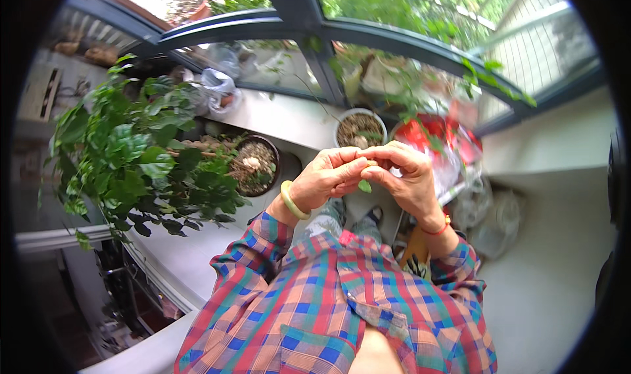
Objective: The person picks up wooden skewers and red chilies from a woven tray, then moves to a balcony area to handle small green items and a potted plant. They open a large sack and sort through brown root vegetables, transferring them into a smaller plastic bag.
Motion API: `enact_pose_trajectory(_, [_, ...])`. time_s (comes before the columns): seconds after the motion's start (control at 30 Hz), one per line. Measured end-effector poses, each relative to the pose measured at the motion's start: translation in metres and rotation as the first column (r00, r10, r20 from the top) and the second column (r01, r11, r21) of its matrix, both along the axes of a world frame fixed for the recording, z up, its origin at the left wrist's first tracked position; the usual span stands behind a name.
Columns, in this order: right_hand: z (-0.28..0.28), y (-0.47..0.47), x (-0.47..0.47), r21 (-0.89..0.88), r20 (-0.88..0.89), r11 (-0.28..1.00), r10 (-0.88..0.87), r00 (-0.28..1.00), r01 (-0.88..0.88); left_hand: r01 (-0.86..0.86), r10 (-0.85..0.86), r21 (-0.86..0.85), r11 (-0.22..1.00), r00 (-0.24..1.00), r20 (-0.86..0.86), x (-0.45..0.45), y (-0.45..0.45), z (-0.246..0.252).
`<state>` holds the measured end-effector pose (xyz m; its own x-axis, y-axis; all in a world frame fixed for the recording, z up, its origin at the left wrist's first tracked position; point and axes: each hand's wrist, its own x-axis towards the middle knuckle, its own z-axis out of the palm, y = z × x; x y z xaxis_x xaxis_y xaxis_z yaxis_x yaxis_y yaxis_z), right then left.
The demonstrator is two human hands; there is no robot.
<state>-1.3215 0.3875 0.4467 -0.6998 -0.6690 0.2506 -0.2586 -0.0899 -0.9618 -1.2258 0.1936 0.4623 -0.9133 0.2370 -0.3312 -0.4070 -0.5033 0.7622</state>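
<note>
My left hand (335,172), with a pale bangle at its wrist, meets my right hand (402,172) fingertip to fingertip in front of my chest. Between the pinched fingers is a small plant piece; one green leaf (365,185) hangs below them. The rest of it is hidden by the fingers. A red cord circles the right wrist. Just beyond the hands stands a white round pot (361,130) of brown soil, with a thin stem rising near it.
A large leafy potted plant (148,162) spreads at the left, beside a dark pot (254,166). A white ledge (281,117) runs under the framed windows. Red plastic bags (434,132) lie beyond my right hand; clear plastic containers (498,221) stand at the right.
</note>
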Motion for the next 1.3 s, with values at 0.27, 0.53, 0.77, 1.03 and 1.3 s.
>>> enact_pose_trajectory(0.27, [0.057,-0.165,-0.057,-0.232,-0.136,0.972,-0.063,0.989,0.030,-0.215,0.097,-0.228,0.950,0.894,-0.438,-0.082,-0.171,0.037])
enact_pose_trajectory(0.53, [0.074,-0.405,-0.143,-0.114,-0.104,0.988,-0.117,0.988,0.106,-0.535,0.671,0.435,0.724,0.692,-0.267,-0.287,-0.426,-0.004])
enact_pose_trajectory(0.77, [0.026,-0.575,-0.277,-0.096,-0.009,0.975,-0.203,0.979,0.202,-0.571,0.531,0.010,0.821,0.757,-0.381,-0.324,-0.551,-0.035])
enact_pose_trajectory(1.03, [-0.027,-0.659,-0.346,-0.207,0.275,0.975,0.137,0.952,-0.080,-0.258,0.237,0.014,0.966,0.863,-0.445,-0.344,-0.640,-0.048])
enact_pose_trajectory(1.3, [-0.016,-0.680,-0.365,-0.150,-0.061,0.987,-0.060,0.996,0.050,-0.292,0.202,-0.148,0.945,0.877,-0.436,-0.387,-0.671,-0.049])
